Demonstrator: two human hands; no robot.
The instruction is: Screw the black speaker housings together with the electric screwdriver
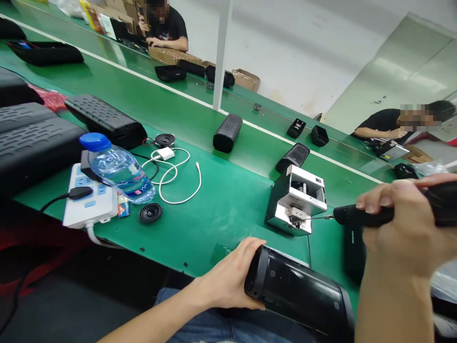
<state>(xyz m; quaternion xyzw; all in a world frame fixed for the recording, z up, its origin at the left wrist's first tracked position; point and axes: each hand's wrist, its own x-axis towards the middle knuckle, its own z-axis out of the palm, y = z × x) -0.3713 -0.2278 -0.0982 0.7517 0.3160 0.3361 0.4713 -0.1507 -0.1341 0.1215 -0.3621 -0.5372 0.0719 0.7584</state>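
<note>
My left hand (237, 278) is wrapped round the left end of a glossy black cylindrical speaker (300, 288) over my lap at the table's front edge. On the right, my right hand (407, 219) grips a black electric screwdriver (371, 216), held roughly level. Its bit tip points left, at the front of a small silver and black screw feeder (298, 202) standing on the green table (214, 190). Whether a screw sits on the tip is too small to tell. A black case (353, 247) lies partly hidden behind my right arm.
A water bottle (121, 169) leans over a white power strip (91, 200). Near them lie a white cable (173, 178), a loose round driver (150, 213) and black speaker housings (107, 119). Two people (167, 28) sit beyond the table, at its far side.
</note>
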